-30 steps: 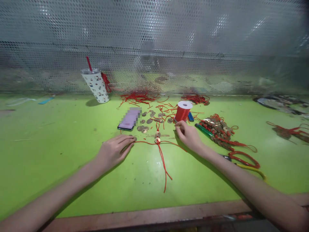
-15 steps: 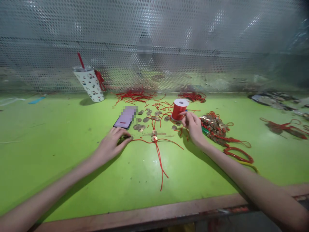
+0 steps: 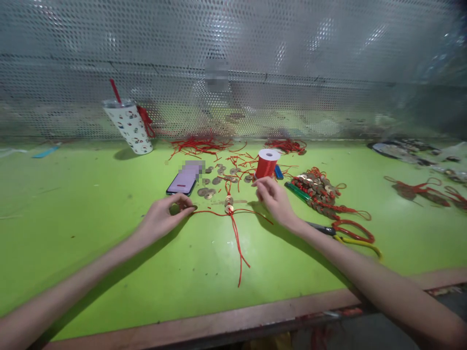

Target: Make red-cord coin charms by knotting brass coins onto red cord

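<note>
My left hand [image 3: 166, 214] rests on the green tabletop, thumb and fingers pinched on a dark bronze coin [image 3: 195, 207] at the left end of a red cord. That cord runs to a coin charm [image 3: 229, 208], a short column of overlapping coins with a small loop on top. A second cord end reaches right, and two tails [image 3: 238, 243] hang toward me. My right hand [image 3: 275, 201] hovers in front of the red cord spool [image 3: 266, 164], fingers bent and somewhat apart, with nothing visible in them. Loose coins [image 3: 207, 193] lie between the charm and the phone.
A phone [image 3: 182, 182] lies beyond my left hand, with a patterned tumbler [image 3: 131, 129] farther back. Cord scraps [image 3: 200, 146] line the perforated metal wall. Right of my hand are finished coin charms [image 3: 317, 187], a green lighter [image 3: 297, 192] and scissors [image 3: 353, 231] with red and yellow handles.
My right hand has moved left and toward me, from the spool's right side to its front, uncovering the green lighter and the scissors' pivot. My left hand keeps its pinch. The view shifted slightly.
</note>
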Demonstrator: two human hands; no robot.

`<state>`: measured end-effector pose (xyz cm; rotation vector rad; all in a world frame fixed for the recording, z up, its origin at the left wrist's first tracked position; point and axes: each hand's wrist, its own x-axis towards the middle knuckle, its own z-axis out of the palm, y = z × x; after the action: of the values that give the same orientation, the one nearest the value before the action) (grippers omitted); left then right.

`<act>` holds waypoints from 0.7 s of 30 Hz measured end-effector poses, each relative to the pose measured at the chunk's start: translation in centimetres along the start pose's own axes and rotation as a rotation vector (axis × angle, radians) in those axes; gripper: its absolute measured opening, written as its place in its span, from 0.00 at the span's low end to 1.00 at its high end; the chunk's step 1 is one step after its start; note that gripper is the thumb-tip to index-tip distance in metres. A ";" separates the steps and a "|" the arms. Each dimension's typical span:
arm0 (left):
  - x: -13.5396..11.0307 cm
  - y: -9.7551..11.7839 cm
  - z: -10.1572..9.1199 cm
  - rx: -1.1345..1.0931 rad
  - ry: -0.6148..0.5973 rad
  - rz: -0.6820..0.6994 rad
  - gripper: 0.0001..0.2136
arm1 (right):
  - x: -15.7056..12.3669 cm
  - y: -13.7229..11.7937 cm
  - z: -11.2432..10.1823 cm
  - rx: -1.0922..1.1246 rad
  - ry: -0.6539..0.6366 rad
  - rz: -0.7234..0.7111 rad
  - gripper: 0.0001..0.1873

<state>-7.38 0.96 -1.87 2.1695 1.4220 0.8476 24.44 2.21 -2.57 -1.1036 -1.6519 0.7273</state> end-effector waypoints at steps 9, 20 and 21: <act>1.5 3.5 3.7 0.305 0.258 0.633 0.05 | -2.6 -1.7 3.0 -0.159 -0.297 -0.185 0.13; 2.5 5.5 6.2 0.454 0.320 0.946 0.07 | -2.1 -1.4 2.5 0.024 -0.270 -0.012 0.12; 2.7 5.3 6.1 0.435 0.272 0.932 0.07 | -2.1 -1.4 2.5 0.025 -0.266 -0.012 0.12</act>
<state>1.12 1.24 -2.23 3.2220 0.6559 1.2459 21.84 -0.13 -3.06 -1.0116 -1.8647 0.9162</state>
